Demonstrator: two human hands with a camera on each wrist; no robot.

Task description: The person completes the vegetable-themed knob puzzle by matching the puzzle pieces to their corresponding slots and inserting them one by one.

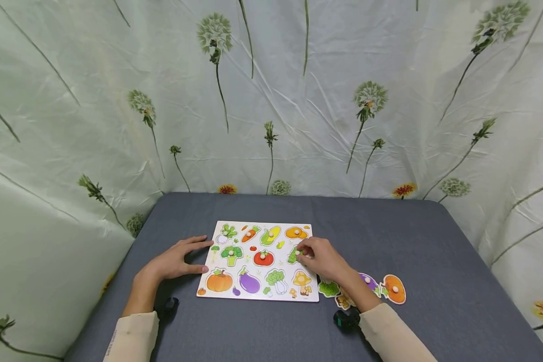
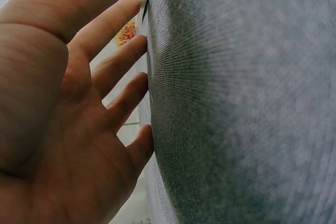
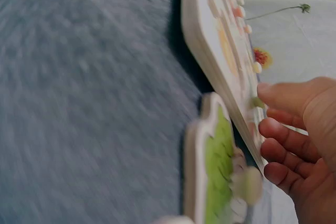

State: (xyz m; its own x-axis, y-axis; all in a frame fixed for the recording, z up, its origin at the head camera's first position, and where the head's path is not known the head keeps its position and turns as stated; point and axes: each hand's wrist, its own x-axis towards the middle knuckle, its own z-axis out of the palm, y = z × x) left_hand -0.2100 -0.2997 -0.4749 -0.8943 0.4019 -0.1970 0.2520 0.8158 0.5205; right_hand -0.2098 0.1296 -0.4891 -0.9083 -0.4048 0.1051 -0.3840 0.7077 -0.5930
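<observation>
A white puzzle board [image 1: 271, 297] with knobbed vegetable pieces lies on the dark table. My left hand [image 1: 177, 260] is at its left side, fingers extended and thumb spread, fingertips right at the edge; in the left wrist view the left hand [image 2: 84, 108] shows an empty palm. Over the board's right side, my right hand [image 1: 321, 257] pinches the small knob of a green vegetable puzzle piece [image 1: 291, 258], partly hidden by the fingers. In the right wrist view the right hand [image 3: 310, 145] has thumb and forefinger at that knob, other fingers curled.
Right of the board, partly under my right forearm, lie loose pieces: a leafy green one [image 1: 329, 289], a mushroom [image 1: 343, 301], a purple one [image 1: 368, 281] and an orange one [image 1: 394, 289]. The grey tabletop [image 1: 434, 251] meets a flowered curtain [image 1: 317, 125] behind.
</observation>
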